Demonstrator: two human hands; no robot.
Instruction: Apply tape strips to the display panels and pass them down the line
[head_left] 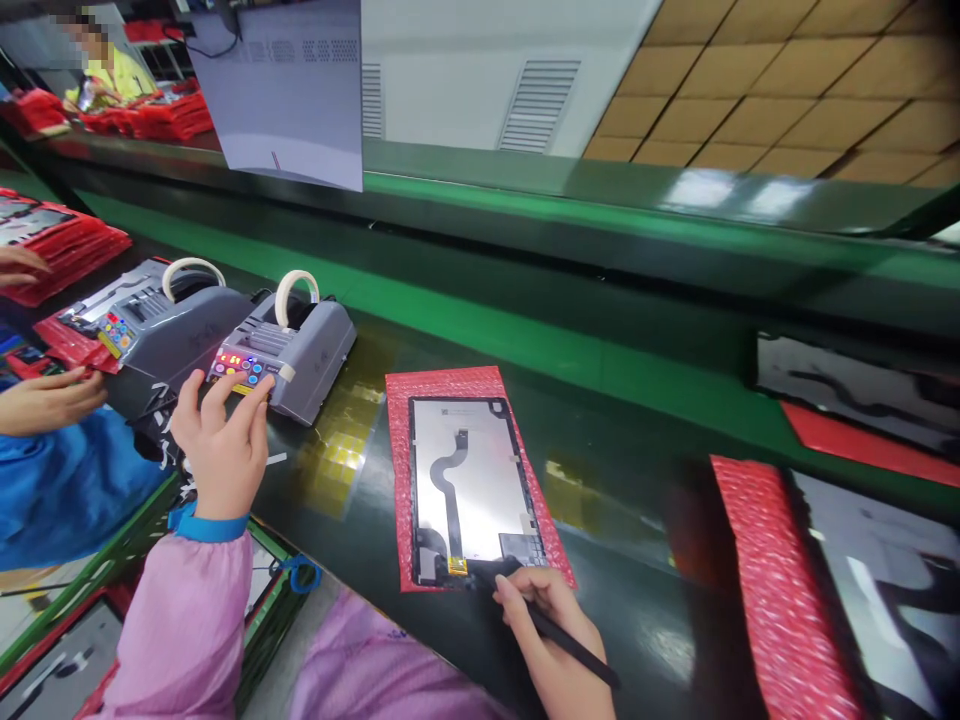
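Observation:
My left hand (223, 440), with a blue band at the wrist, reaches to the front of a grey tape dispenser (319, 350). Its fingers are spread at the lit buttons, close to a short bit of pale tape (286, 372). My right hand (555, 640) grips a slim black pen-like tool (574, 645); the tip is blurred over the lower edge of a tablet screen panel (487, 480). That panel lies silver back up on a red bubble-wrap bag (400, 480). A black flex cable (452, 505) curves down its back to a yellow tape patch (457, 566).
A second tape dispenser (176, 310) stands to the left, beside a co-worker's hand (52, 400). More panels (892, 560) on red bubble wrap lie at right. Yellow tape squares (334, 455) stick to the dark bench. A grey monitor back (292, 100) hangs ahead.

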